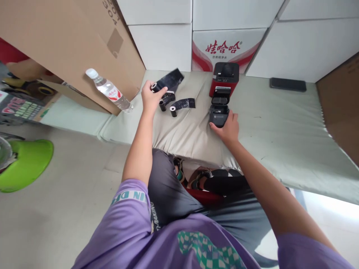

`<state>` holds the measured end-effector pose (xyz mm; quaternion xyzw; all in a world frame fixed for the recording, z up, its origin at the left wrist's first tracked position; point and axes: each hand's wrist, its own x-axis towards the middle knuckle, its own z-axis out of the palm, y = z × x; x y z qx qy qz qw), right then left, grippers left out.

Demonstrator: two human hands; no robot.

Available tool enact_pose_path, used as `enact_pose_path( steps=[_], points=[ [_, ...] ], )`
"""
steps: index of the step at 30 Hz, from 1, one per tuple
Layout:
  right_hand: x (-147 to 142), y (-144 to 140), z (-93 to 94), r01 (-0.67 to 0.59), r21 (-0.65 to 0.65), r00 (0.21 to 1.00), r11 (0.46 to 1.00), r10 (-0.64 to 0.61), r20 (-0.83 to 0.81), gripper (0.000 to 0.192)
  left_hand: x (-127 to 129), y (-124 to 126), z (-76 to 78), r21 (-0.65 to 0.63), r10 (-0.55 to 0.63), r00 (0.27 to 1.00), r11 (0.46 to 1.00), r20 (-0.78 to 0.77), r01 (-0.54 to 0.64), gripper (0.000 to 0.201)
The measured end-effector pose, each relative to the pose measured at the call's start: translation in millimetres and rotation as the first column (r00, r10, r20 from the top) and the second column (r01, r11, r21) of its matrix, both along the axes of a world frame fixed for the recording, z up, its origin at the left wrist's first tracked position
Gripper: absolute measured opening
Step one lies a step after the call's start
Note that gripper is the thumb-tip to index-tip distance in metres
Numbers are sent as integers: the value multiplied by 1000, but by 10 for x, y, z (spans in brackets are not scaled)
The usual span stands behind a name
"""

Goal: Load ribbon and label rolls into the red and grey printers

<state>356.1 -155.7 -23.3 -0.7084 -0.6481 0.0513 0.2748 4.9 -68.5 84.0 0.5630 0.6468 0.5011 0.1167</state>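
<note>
My left hand (149,98) reaches forward and grips a black ribbon roll (168,82) whose dark film trails up and to the right. Two more small black rolls (179,106) lie on the pale mat (280,119) just right of that hand. A red label printer (224,76) stands at the back with its black lid (219,110) folded open toward me. My right hand (228,129) rests on the near end of that open lid, thumb against its left corner.
A clear water bottle (110,90) leans against a brown cardboard box (70,45) at the left. White cartons (224,45) line the back. A black phone (287,84) lies at the far right of the mat. A green object (26,164) sits on the floor at left.
</note>
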Motion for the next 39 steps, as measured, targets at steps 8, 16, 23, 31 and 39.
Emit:
enact_pose_path(
  steps=[8, 16, 23, 31, 39],
  points=[
    [12, 26, 1, -8, 0, 1000, 1000, 8, 4, 106, 87, -54, -22, -113, 211, 970, 968, -122, -225, 30],
    [12, 52, -10, 13, 4, 1000, 1000, -13, 24, 106, 127, 61, -239, -111, 195, 947, 967, -256, -229, 23],
    [14, 41, -14, 1, 21, 1000, 1000, -1, 12, 106, 195, 122, -278, -110, 138, 924, 976, -357, -189, 14],
    [6, 42, -16, 1, 30, 1000, 1000, -1, 12, 104, 225, 137, -294, -223, -50, 892, 973, -449, -58, 23],
    [-13, 29, 26, 17, -25, 999, 1000, -16, 45, 107, 200, 205, -286, -279, -89, 876, 959, -474, -54, 27]
  ],
)
